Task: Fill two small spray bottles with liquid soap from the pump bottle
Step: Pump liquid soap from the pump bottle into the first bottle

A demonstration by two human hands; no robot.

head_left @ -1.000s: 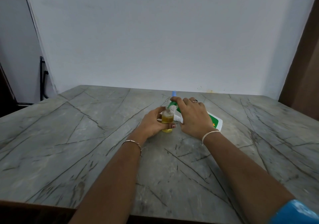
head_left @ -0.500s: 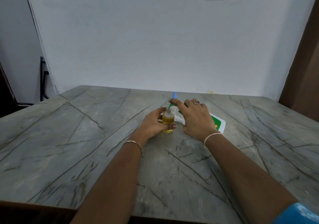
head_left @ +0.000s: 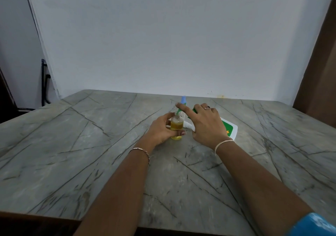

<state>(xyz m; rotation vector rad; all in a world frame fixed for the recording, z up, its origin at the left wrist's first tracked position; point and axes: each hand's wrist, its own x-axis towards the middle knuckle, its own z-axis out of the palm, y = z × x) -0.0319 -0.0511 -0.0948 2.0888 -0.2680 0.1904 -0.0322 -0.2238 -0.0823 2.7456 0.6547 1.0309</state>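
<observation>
Yellow liquid inside clear small spray bottle [head_left: 176, 125], upright on grey stone desk [head_left: 91, 144], neck uncapped. Clamped around it, left hand [head_left: 161, 130], thumb and fingers curled on its sides. Just to the right, right hand [head_left: 207, 124] curled over white pump bottle [head_left: 230, 128] with green label, tilted toward the left hand. Index finger stretched straight along green spout [head_left: 179, 111], spout tip at the small bottle's mouth. Hands close together, not touching. Beyond the fingertips, blue-capped bottle [head_left: 183, 99]. Between the hands, small white piece [head_left: 188, 125] on the desk.

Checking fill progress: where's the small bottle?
Head view, centre: the small bottle stands on the table, gripped by the left hand, immediately left of the pump bottle.
</observation>
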